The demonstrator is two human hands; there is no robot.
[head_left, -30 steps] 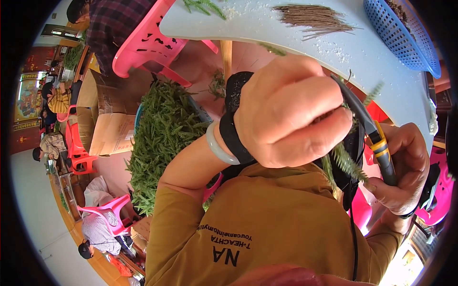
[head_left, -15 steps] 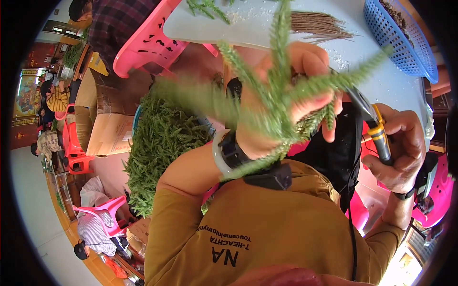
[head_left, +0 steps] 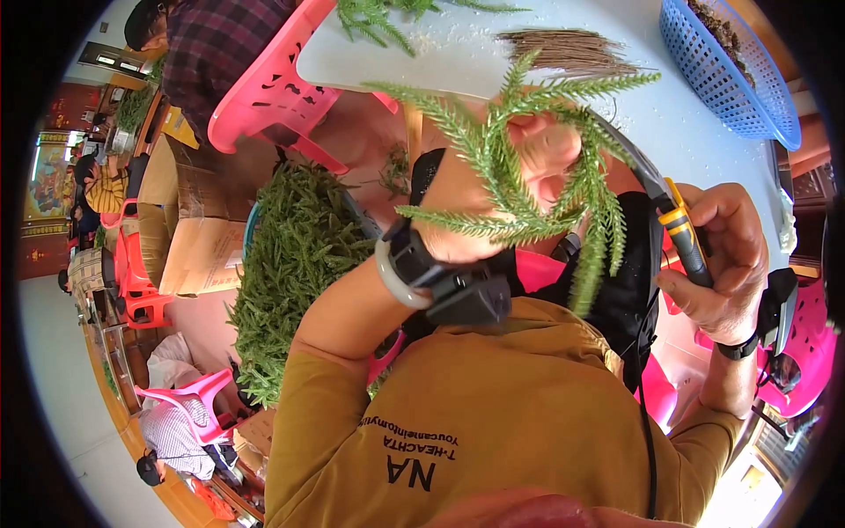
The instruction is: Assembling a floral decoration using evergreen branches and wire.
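My left hand [head_left: 547, 160] is closed on a green artificial pine sprig [head_left: 495, 167], whose needled branches fan out around the fingers and hide part of them. In my right hand [head_left: 731, 255] is a pair of pliers [head_left: 689, 236] with yellow and black handles. Its dark jaws point up and left, toward the sprig beside my left hand. Whether the jaw tips touch the stem is hidden by the branches and fingers. Both hands are above my lap, at the near edge of the pale table [head_left: 458, 57].
On the table lie a bundle of thin brown stems [head_left: 572, 51], more green sprigs [head_left: 378, 19] and a blue basket [head_left: 726, 84]. Left of me are a heap of pine sprigs [head_left: 299, 282], an opened cardboard box [head_left: 207, 251] and a pink chair [head_left: 273, 84] near a person in a checked shirt [head_left: 216, 62].
The sprig, blurred by motion before, has turned in my left hand and its branches now show sharply. My right hand with the pliers has shifted slightly left.
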